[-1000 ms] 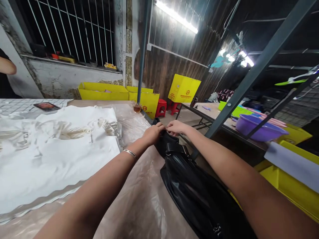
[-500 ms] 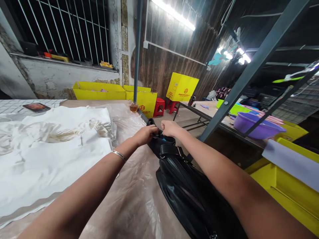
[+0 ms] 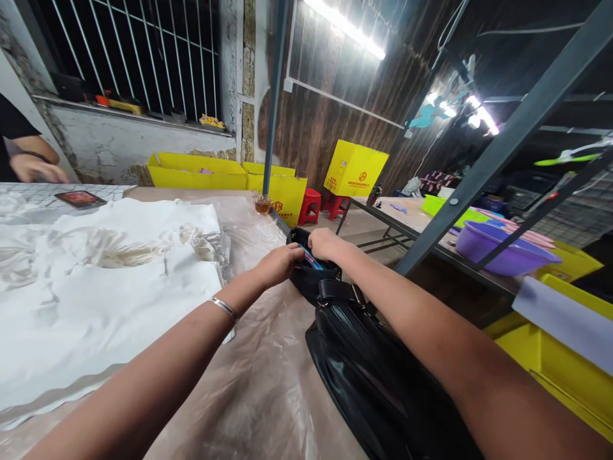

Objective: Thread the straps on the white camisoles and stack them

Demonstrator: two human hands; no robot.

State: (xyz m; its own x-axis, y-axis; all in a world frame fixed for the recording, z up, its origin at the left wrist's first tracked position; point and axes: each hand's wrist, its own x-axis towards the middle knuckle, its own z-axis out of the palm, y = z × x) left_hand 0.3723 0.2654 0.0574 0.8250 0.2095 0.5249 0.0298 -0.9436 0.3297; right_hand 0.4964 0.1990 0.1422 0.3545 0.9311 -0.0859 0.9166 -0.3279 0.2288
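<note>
Black leather bag (image 3: 378, 377) lies on the plastic-covered table (image 3: 258, 396), far end beside the grey steel post (image 3: 483, 166). Change since half a second ago: the bag's mouth (image 3: 313, 271) now gapes wider, a blue-pink item (image 3: 311, 259) showing inside; both hands have shifted from pinching the closed top to spreading it. Reads as opening or rummaging. Left hand (image 3: 278, 264): grip closed on the near-left lip of the mouth. Right hand (image 3: 324, 243): fingers curled over the far lip, clamped on it. White fabric (image 3: 105, 281) lies left of the bag, untouched. Another person's hand (image 3: 36, 169) has come in beyond the fabric.
</note>
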